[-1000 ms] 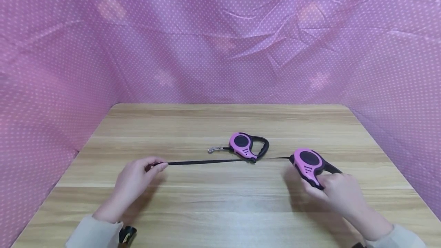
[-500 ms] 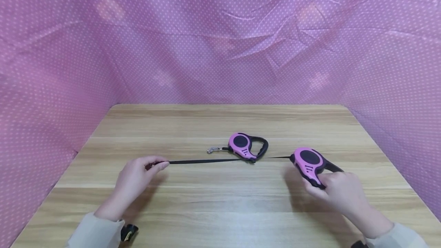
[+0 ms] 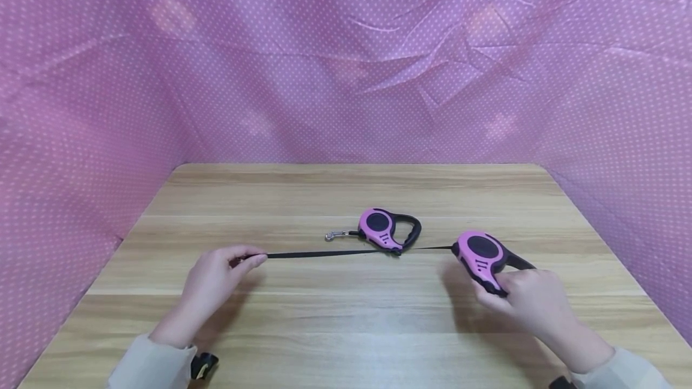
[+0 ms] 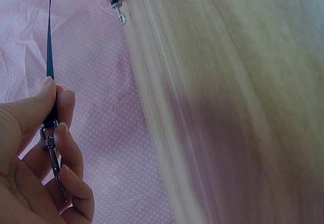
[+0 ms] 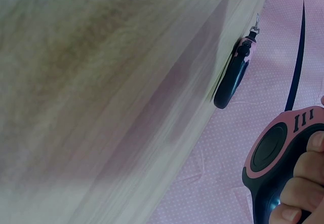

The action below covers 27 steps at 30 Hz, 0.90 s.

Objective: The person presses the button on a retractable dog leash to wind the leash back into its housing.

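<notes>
The wooden table [image 3: 346, 323] carries two pink retractable leashes. The held leash [image 3: 481, 259] sits at the right, its handle enclosed by the curled fingers of the right hand [image 3: 532, 305]. Its black strap [image 3: 324, 253] runs taut leftward, its long axis lying across the table, to the left hand [image 3: 211, 284], whose thumb and fingers pinch the strap end at the metal clip [image 4: 52, 158]. The spare leash [image 3: 386, 229] lies just behind the strap, untouched.
</notes>
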Motion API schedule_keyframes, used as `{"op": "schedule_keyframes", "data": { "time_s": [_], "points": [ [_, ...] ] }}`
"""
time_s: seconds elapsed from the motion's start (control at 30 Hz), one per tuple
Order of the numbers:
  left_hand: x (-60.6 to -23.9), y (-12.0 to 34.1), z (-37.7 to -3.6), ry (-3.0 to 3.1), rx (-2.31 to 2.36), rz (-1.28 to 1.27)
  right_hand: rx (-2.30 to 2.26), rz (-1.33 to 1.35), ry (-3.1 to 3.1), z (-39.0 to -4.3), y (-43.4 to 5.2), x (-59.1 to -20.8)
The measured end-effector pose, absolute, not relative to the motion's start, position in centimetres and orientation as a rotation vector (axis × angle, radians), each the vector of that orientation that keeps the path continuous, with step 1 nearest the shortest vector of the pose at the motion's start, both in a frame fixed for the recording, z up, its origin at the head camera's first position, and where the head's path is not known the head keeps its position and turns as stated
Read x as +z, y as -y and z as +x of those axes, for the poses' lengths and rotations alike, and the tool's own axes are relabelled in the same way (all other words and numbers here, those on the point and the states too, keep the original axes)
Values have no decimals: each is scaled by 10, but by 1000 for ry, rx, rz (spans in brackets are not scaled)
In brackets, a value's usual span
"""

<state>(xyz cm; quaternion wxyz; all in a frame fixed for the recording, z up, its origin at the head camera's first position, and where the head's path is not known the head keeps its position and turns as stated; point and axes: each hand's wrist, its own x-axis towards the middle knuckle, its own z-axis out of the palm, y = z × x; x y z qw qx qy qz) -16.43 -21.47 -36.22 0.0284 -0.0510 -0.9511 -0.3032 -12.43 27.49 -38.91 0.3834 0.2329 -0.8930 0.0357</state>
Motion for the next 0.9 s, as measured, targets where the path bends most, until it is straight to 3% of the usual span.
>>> {"op": "schedule_keyframes", "data": {
  "time_s": [0.9],
  "points": [
    [-367,208,-166,2911,-936,-154,111,626,2222,-123,-269,-394]
  ]
}}
